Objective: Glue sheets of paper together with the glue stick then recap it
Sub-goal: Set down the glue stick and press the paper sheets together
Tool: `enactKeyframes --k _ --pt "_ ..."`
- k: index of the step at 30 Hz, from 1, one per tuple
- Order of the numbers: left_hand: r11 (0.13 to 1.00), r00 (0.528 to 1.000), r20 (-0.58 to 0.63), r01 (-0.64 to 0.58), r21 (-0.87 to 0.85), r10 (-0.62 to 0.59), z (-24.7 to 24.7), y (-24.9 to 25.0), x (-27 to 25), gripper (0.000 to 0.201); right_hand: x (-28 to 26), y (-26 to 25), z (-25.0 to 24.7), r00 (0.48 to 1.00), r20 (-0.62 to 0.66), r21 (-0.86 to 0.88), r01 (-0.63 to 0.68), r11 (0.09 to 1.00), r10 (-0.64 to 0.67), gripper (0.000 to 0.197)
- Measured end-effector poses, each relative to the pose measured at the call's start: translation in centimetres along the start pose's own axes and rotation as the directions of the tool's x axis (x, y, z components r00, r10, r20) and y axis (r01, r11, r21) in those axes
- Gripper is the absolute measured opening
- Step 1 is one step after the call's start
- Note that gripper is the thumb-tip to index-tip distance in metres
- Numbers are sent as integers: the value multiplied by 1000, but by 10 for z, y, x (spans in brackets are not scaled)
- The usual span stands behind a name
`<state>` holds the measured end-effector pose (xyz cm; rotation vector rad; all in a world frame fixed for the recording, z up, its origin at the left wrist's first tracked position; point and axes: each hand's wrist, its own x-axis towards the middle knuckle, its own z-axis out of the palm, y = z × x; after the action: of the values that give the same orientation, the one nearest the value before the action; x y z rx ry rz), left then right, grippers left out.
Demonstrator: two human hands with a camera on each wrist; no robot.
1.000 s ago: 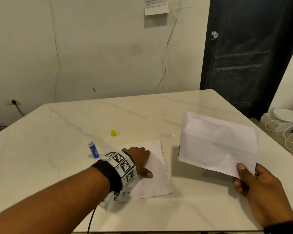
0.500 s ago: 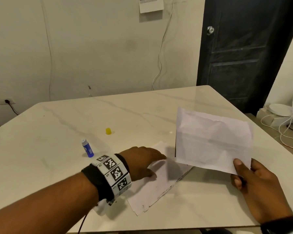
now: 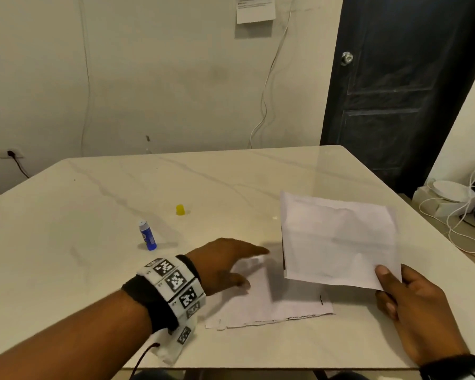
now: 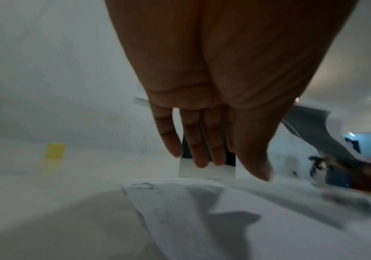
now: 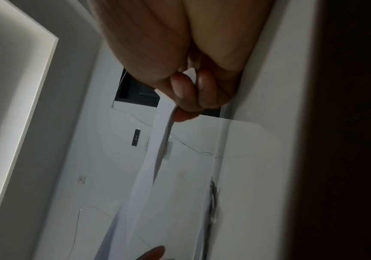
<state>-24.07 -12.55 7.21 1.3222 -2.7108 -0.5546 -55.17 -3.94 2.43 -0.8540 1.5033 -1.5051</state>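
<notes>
While right hand [image 3: 412, 311] pinches sheet [image 3: 337, 239] corner.

A pale marble surface [image 3: 93, 215] stands before a cream wall [image 3: 148, 78]; a dark door [image 3: 395, 91] stands right, a note [image 3: 255, 8] pinned above.

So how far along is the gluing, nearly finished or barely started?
Part way, it seems. Done: the glue stick stands uncapped, its yellow cap apart on the table. Whether glue is on the paper can't be seen. In hand: the right hand pinches a sheet above the sheets under the flat left hand. Left: pressing them together and recapping.
</notes>
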Motion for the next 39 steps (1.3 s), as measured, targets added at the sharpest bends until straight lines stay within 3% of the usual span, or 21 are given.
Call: enactKeyframes --k 2,4,7,10,16,22,29,39 --pt "983 983 -109 130 -130 -145 -5 -10 -13 56 -5 -6 4 1000 22 -54 -14 998 15 19" --pt "945 955 -141 224 -238 -262 -7 -23 -27 43 -10 -14 10 998 49 -88 -40 995 45 18" --pt "881 919 -117 317 -351 -377 -3 -40 -44 33 -19 -21 27 993 105 -124 -33 992 46 18" --pt "818 894 -58 379 -432 -445 4 -48 -52 37 -26 -18 50 989 149 -166 20 986 5 16" --pt "788 899 46 407 -463 -437 7 -53 -55 48 -31 -1 78 987 139 -326 122 937 -80 16" --pt "787 901 76 412 -459 -427 6 -53 -55 63 -35 4 87 983 145 -423 168 890 -116 19" --pt "836 922 129 386 -389 -366 6 -54 -61 97 -39 8 86 983 152 -456 165 875 -105 21" --pt "858 921 145 390 -334 -362 9 -59 -61 101 -43 9 88 981 156 -472 176 864 -115 20"
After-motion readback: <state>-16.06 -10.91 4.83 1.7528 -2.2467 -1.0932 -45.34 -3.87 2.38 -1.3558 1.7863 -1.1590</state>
